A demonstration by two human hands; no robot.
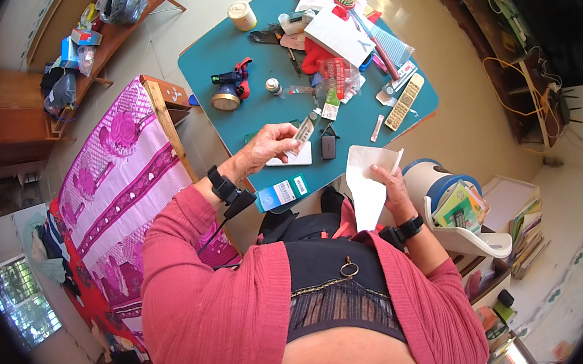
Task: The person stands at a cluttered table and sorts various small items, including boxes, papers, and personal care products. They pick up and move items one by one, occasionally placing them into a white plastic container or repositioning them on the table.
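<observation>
My left hand (268, 145) is raised over the near left side of the table, gripping a small, flat silvery packet (303, 134) that bears print. Under it lies a white box or booklet (303, 154). A white paper sheet or bag (367, 187) is in my right hand (393, 187), held by its right side just off the table's near edge. A small dark grey box-shaped device (328, 147) sits between the two hands. At the near left corner a teal and white box (282, 194) juts toward my lap.
The green-topped table (254, 46) carries a headlamp (227, 95), a small bottle (273, 86), a tin (242, 16), a remote control (405, 102), a hairbrush (369, 33) and a white box (339, 36). A blue-rimmed bin (434, 176) stands right; a pink-covered bed (122, 163) lies left.
</observation>
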